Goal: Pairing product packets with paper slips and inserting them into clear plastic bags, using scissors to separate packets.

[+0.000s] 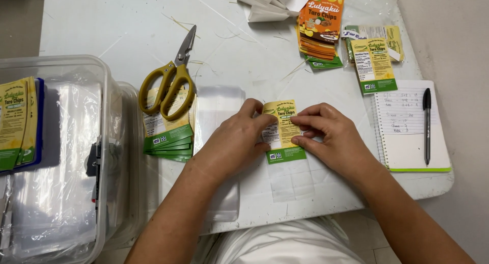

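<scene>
Both hands pinch the yellow-green label [281,131] at frame centre: left hand [235,142] on its left edge, right hand [331,134] on its right, over a clear bag [293,180] on the bench [127,24]. Best approach, imo: keep the label flat & square w/ the bag edges, press from the middle outward. Scissors [173,78] lie upper left on the spare label stack [168,136].

scissors [170,80] and label stack [168,136] crowd left, notebook [410,126] right

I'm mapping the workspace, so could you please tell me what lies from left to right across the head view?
Clear plastic bin → yellow-handled scissors → left hand → yellow-green label → right hand → spiral notebook → black pen.
</scene>
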